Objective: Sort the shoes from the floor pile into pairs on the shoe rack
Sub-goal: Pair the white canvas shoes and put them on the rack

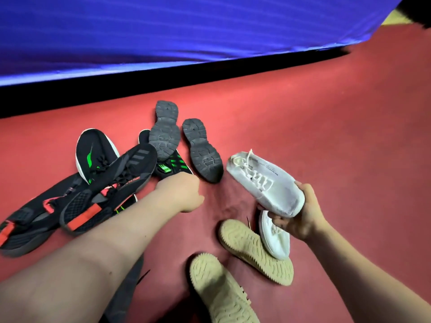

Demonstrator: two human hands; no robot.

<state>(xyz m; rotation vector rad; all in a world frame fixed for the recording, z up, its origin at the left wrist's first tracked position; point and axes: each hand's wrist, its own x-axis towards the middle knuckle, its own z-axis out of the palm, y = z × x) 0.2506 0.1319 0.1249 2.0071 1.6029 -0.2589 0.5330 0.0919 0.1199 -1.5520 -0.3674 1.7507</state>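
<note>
Two tan-soled shoes [221, 287] lie sole-up on the floor [326, 113], closest to me. My right hand [300, 217] has its fingers clamped on one white shoe [268, 183]; a second white shoe [275, 236] rests on a tan sole. Beyond, I count two grey-soled shoes [203, 150] lying sole-up and at least four black shoes [130, 169] heaped to the left. My left hand [184, 194] has its fingers curled; I cannot tell whether they grip anything.

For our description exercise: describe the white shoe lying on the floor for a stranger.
On the red carpet floor, lower right, lie two upturned tan ridged soles. The white canvas shoe rests across the farther one. Unlike the white lace-up shoe in the right hand, it isn't lifted.
</note>
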